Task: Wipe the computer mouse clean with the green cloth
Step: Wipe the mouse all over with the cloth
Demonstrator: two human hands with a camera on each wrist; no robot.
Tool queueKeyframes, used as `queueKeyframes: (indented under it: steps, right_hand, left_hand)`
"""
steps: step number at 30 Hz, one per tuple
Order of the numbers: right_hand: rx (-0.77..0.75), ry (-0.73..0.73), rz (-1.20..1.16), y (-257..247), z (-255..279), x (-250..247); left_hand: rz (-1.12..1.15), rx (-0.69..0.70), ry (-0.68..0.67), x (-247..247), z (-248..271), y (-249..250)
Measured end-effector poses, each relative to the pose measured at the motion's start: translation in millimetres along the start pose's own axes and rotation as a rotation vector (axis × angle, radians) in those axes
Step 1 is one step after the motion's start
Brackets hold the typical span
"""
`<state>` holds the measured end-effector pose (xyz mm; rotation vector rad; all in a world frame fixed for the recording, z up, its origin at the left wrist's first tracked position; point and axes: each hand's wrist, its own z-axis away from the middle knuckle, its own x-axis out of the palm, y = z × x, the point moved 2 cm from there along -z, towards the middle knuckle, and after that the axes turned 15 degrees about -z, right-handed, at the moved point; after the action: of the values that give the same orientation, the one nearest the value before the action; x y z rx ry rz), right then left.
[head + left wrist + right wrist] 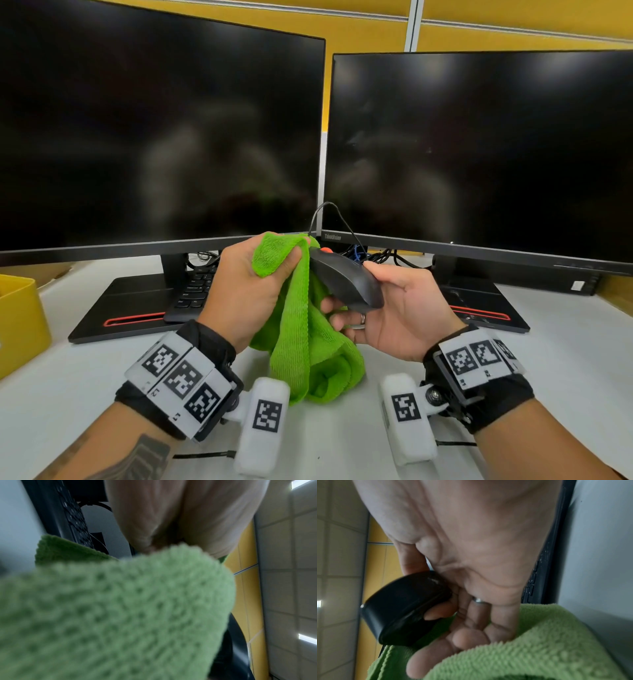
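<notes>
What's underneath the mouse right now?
Under the black mouse are the right hand's curled fingers and folds of the green cloth. The mouse's underside is hidden, and so is the desk directly below.

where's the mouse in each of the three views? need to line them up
Head: the mouse sits centre frame, held in the right hand, its front against the green cloth.
Left wrist: not in it; blurred cloth fills the frame.
Right wrist: left of centre, pinched by thumb and fingers.
Shared landmark: the green cloth.
</notes>
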<state>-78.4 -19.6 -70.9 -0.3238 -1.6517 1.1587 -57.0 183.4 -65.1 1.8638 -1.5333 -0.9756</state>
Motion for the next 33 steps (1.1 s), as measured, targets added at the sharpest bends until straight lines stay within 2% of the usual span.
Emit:
queueKeyframes:
  steps: [8,21,27,33]
  right_hand:
    - [-0.005,-0.009,0.004,5.0,-4.5,-0.4]
    - [-0.030,0.016,-0.015,3.3,-3.6,4.5]
    - [-0.043,0.043,0.003,5.8,-4.9,6.1]
    - [-0.044,0.012,0.002,4.1,-3.6,7.1]
  left_hand:
    - [-0.067,0.042,-0.104,6.7,5.1,6.2]
    - [-0.102,0.036,-0.025,3.1,0.6,4.1]
    - [-0.182,0.084,-0.082,7.2,4.2,4.3]
    - [-0.142,0.074,-0.007,4.3,1.7,6.7]
